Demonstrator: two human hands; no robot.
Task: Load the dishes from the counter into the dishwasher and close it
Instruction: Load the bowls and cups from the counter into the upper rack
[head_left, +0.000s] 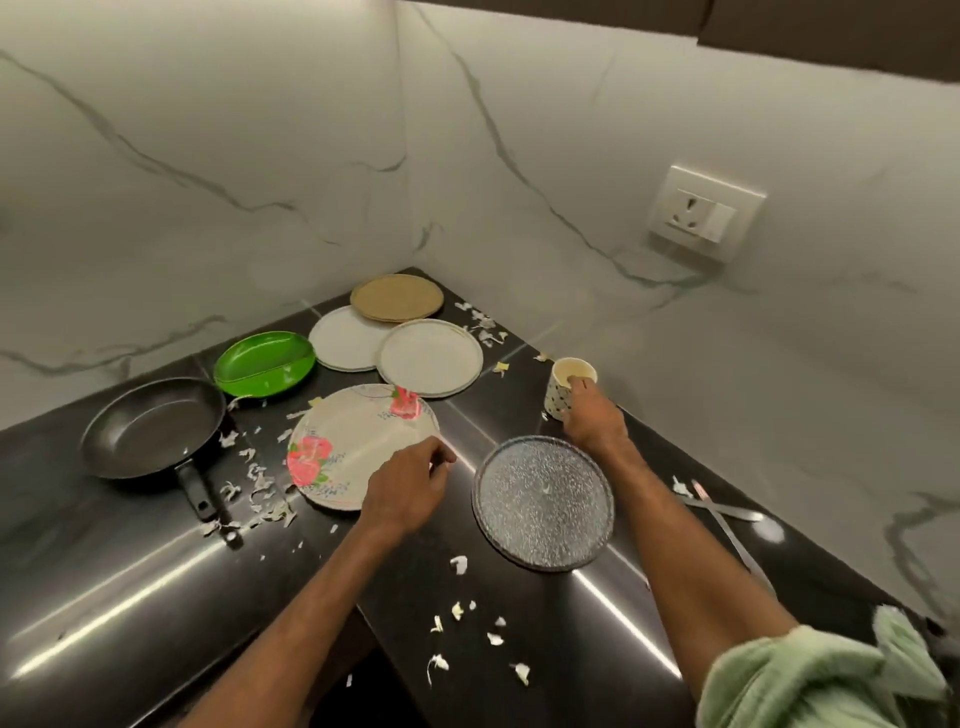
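Head: right fingers (582, 385) around cup (560, 397); left fingers (434, 451) at floral plate (353, 441).

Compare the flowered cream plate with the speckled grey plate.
The round cream plate with pink flowers is pale; the round dark grey speckled plate is dark all over. The left hand is at the flowered plate's rim; no hand is on the grey one. Both lie flat on the black counter.

black counter (130, 582): pan (150, 426), green dish (265, 364), floral plate (353, 441), speckled plate (543, 501), two white plates (430, 356), tan plate (397, 297), cup (556, 397), two knives (727, 514), scattered peels (260, 488).
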